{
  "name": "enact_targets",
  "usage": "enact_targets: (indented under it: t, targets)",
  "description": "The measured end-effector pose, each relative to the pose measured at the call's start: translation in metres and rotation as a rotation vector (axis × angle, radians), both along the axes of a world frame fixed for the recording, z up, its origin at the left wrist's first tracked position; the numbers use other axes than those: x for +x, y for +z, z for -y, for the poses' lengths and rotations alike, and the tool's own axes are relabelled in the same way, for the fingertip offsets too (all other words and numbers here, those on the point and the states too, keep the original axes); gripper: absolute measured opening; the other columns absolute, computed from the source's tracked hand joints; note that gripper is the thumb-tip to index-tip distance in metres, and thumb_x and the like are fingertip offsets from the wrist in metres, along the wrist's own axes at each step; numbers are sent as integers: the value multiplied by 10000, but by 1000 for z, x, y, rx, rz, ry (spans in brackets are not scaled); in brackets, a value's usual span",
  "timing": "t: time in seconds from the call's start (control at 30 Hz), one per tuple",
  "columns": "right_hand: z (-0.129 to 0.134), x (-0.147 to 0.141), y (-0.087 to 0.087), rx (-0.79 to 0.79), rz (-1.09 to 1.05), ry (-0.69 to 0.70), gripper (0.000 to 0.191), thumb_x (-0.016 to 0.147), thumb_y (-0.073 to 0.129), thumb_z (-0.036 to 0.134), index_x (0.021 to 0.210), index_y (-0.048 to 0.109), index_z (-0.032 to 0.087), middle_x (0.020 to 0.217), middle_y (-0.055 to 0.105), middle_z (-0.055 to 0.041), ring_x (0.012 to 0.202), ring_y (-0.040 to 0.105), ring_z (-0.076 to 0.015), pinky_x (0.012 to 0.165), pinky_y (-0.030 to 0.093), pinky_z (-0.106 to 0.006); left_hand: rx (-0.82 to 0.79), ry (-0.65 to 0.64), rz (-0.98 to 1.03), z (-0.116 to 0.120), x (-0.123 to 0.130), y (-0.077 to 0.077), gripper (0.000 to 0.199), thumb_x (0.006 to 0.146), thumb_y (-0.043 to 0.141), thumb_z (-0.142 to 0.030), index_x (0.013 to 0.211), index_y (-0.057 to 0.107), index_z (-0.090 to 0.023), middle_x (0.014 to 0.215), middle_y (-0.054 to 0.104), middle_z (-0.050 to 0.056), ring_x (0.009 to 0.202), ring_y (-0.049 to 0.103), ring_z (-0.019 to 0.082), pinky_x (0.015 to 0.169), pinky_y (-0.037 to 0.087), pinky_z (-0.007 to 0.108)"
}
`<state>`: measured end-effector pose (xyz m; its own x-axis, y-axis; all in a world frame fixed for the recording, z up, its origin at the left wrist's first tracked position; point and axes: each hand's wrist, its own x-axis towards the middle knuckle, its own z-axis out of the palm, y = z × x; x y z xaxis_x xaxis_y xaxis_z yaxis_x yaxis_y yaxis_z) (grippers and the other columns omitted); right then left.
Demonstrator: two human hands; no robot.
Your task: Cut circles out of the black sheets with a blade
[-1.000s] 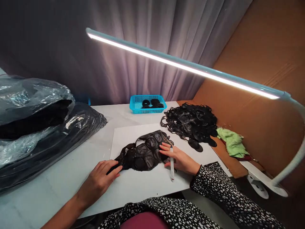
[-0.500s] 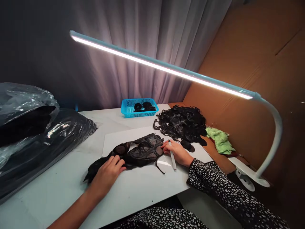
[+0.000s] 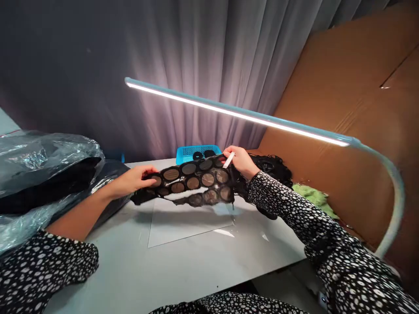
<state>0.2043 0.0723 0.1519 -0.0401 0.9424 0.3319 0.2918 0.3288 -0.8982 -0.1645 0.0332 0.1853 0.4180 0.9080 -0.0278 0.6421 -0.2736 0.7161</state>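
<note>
A thin black sheet with rows of round, see-through patches (image 3: 192, 182) hangs stretched above the table between my two hands. My left hand (image 3: 135, 179) pinches its left end, fingers closed round the edge. At the upper right corner my right hand (image 3: 240, 160) grips the sheet and also has a slim white pen-like tool (image 3: 229, 160) between its fingers. Below the sheet, a pale flat board (image 3: 183, 226) lies on the white table (image 3: 170, 270).
Behind the sheet stands a blue basket (image 3: 185, 152) with round black pieces. A black tangled pile (image 3: 278, 170) and a green cloth (image 3: 314, 196) are at the right. Plastic bags (image 3: 59, 152) of black material lie left. A lit lamp bar (image 3: 235, 112) crosses above.
Both hands have risen and lifted the black sheet off the table, spreading it out. My left hand moved up and left. The view has shifted slightly.
</note>
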Motion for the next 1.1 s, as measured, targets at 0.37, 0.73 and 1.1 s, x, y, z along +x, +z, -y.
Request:
enact_targets:
  t: [0.37,0.73,1.1]
  targets:
    - [40,2,-59,46,304,158,206,854,533,359,727,554,199,759,657,-32,737,591,-173,679,444,-272,339,117,-213,4,-14,-43,255,757,544,-459,762,657,-230,816,680,40,808,629,244,776,473,340]
    - [18,23,-11,191,264,-94,188,831,500,329,697,532,200,685,614,-26,662,551,-172,649,404,-278,334,36,-253,18,-13,-38,274,867,503,-469,905,625,-227,863,660,30,788,609,207,712,460,291]
    - [8,46,-29,142,388,-209,193,797,480,330,700,577,195,687,646,-43,676,557,-195,647,381,-291,158,-69,-91,69,0,-36,204,959,397,-301,1053,561,-223,902,570,12,801,563,156,709,460,257]
